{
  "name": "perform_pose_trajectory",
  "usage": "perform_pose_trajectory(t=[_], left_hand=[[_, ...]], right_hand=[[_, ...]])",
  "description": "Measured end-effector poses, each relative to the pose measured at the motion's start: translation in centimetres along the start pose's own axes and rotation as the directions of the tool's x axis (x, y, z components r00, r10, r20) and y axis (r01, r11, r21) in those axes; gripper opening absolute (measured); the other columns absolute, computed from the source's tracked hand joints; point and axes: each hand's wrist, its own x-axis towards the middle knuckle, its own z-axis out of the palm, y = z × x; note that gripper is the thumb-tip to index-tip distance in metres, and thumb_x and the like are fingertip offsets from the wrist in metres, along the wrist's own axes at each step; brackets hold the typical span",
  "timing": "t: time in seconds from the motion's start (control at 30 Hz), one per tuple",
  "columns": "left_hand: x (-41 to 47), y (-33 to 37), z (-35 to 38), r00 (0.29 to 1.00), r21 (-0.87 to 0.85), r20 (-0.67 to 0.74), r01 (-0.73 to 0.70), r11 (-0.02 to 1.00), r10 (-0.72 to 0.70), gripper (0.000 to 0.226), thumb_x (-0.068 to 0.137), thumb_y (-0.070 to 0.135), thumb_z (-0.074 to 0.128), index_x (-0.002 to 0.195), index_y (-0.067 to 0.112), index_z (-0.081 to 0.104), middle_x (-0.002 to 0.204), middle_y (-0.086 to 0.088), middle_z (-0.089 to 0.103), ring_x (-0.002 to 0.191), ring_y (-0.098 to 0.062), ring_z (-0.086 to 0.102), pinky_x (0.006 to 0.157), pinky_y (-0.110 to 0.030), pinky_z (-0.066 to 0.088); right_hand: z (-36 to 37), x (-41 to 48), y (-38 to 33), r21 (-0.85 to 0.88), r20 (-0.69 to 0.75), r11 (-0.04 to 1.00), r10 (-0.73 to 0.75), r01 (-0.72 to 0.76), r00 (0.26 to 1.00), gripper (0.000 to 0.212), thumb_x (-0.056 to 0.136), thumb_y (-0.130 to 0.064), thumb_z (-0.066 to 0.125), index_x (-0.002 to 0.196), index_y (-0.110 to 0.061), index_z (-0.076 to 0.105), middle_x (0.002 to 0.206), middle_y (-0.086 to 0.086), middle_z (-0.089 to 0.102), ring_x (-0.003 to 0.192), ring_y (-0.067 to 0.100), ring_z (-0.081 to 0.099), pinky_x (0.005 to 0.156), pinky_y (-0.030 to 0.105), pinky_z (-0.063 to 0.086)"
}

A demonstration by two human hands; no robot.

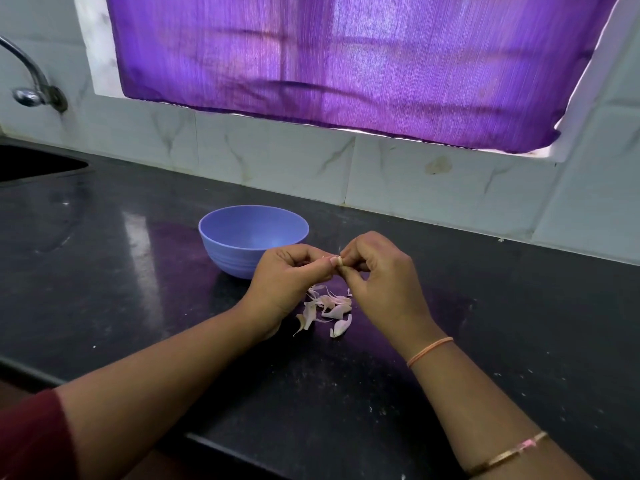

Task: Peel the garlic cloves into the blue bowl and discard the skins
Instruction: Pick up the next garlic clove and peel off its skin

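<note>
Edging far left: sink (38, 164) cut into the counter, only its right rim in frame; tap (31, 84) on the wall above it, spout running out of frame.
Counter: black polished counter (138, 289), glossy with window glare, pale specks and crumbs scattered mostly on the right half; front edge runs diagonally from mid-left to bottom centre.
Open room left: wide bare stretch of counter between sink and bowl.
Sleeve: maroon sleeve (31, 438) at bottom left, forearm crossing the front edge.
Bowl: blue bowl (252, 240) upright, centre-left, well back from the front edge, apart from the wall.
Left hand: left hand (287, 278) just right of the bowl and in front of it, fingers curled, thumb and forefinger clamped on the clove.
Clove: garlic clove (338, 261) pinched between both hands above the counter, mostly hidden, only a pale tip shows.
Skins: skins (327, 308) in a loose pile on the counter under the hands, near the bowl, not touching it.
Right hand: right hand (377, 271) fingers curled, fingertips pinching the clove's other end; orange thread (429, 351) on wrist, bangle (505, 455) further up the forearm.
Open room right: bare counter out to the frame edge.
Back: tiled wall (277, 157), purple curtain (346, 64) over a window.
</note>
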Motion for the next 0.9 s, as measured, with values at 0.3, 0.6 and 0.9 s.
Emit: perform_pose_trajectory(t=[0.3, 0.6, 0.9], left_hand=[[-0.1, 0.2, 0.0, 1.0, 0.007, -0.029, -0.001, 1.0, 0.002, 0.013, 0.084, -0.001, 0.06, 0.072, -0.002, 0.066, 0.083, -0.013, 0.071, 0.069, -0.005, 0.064, 0.063, -0.015, 0.048], [0.2, 0.2, -0.2, 0.991, 0.086, -0.125, -0.027, 0.996, 0.037, 0.019, 0.082, 0.001, 0.062, 0.067, 0.01, 0.068, 0.082, -0.01, 0.073, 0.076, -0.017, 0.066, 0.075, -0.032, 0.054], [0.1, 0.1, -0.1, 0.985, 0.259, -0.135, -0.069, 0.963, 0.107, 0.013, 0.082, 0.006, 0.064, 0.073, 0.013, 0.071, 0.073, 0.0, 0.072, 0.066, -0.006, 0.064, 0.063, -0.018, 0.051]], right_hand=[[0.0, -0.1, -0.3, 0.041, -0.007, 0.998, 0.046, -0.046, 0.999, 0.016, 0.075, 0.0, 0.07, 0.067, -0.003, 0.057, 0.072, 0.009, 0.058, 0.065, 0.023, 0.059, 0.056, 0.043, 0.052], [-0.1, 0.1, -1.2, 0.358, 0.136, 0.859, 0.34, -0.366, 0.931, 0.016, 0.076, -0.003, 0.073, 0.078, -0.01, 0.059, 0.081, 0.005, 0.067, 0.076, 0.01, 0.068, 0.07, 0.021, 0.056], [-0.7, 0.2, -1.5, 0.517, 0.162, 0.702, 0.481, -0.489, 0.862, 0.008, 0.081, 0.0, 0.065, 0.08, -0.008, 0.068, 0.077, 0.01, 0.071, 0.071, 0.018, 0.07, 0.072, 0.029, 0.058]])
